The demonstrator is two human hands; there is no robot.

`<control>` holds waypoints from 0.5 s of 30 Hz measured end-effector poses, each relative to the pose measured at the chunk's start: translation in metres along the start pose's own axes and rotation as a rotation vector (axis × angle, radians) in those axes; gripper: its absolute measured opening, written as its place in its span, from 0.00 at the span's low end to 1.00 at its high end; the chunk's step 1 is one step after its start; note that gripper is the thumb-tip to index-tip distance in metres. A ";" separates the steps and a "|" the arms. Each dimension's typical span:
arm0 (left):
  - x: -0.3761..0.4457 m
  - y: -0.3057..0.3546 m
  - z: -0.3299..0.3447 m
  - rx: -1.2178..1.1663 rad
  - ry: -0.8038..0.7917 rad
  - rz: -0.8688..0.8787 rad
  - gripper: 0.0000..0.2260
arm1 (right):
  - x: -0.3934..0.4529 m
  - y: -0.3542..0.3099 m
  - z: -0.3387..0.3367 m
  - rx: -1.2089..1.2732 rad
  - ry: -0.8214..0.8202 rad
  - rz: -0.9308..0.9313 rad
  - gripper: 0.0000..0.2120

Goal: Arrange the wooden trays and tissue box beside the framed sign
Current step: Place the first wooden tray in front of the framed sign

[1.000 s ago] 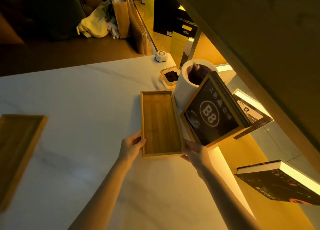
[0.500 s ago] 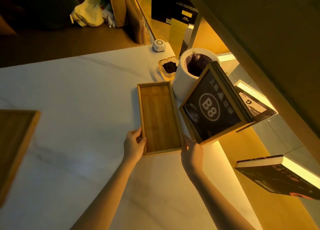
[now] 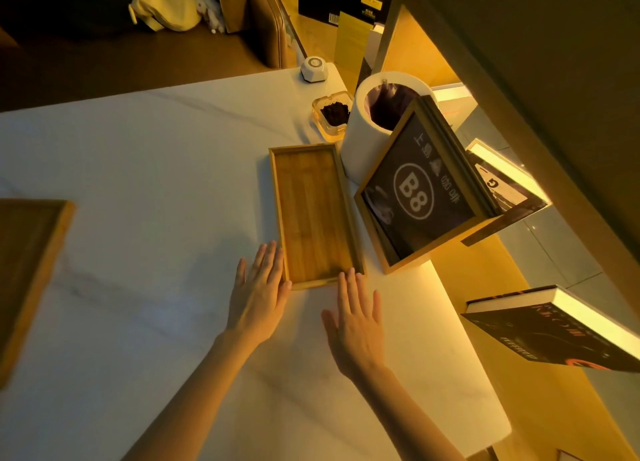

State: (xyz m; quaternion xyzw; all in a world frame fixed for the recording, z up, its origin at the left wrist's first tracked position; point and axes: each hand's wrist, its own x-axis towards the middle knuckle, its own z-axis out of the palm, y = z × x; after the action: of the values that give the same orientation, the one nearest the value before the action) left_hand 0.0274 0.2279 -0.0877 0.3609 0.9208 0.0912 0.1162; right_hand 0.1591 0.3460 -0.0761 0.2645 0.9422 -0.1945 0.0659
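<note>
Both hands have let go of the tray (image 3: 314,214) since a second ago, when they gripped its near corners. Now the left hand (image 3: 258,297) lies flat on the surface (image 3: 138,183), fingers spread and holding nothing, its fingertips just beside the tray's near left corner. The right hand (image 3: 356,318) is likewise flat and empty, fingers loosely apart, fingertips touching or nearly touching the tray's near edge; which, I cannot tell.

The tray lies flat on the surface with its long side running away from the person, just left of the sign (image 3: 420,197). The sign stands tilted in a wooden frame; its dark face reads "B8" in a white circle, with smaller characters beside it too blurred to read. Behind the sign stands a white cylinder (image 3: 360,138) with a dark lining, close to the tray's far right corner. Farther back sit a glass dish (image 3: 330,114) of dark bits and a small white puck (image 3: 314,69).

A second tray (image 3: 31,273) lies at the left edge of view, well apart from the first. At right, off the surface, a dark book (image 3: 561,336) shows spine lettering that cannot be read, and a black-and-white card (image 3: 498,186) beyond the sign bears a "G".
</note>
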 end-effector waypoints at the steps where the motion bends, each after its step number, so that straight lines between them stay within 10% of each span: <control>1: 0.000 -0.001 0.002 -0.018 -0.012 0.013 0.31 | -0.001 0.001 0.000 -0.011 -0.019 -0.001 0.28; 15: -0.007 0.024 0.017 -0.165 0.020 -0.010 0.29 | -0.005 0.025 -0.003 -0.055 -0.036 0.019 0.32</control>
State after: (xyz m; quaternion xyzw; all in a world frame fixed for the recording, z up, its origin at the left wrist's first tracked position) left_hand 0.0525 0.2418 -0.0970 0.3447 0.9131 0.1699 0.1367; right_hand 0.1759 0.3646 -0.0807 0.2680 0.9433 -0.1727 0.0922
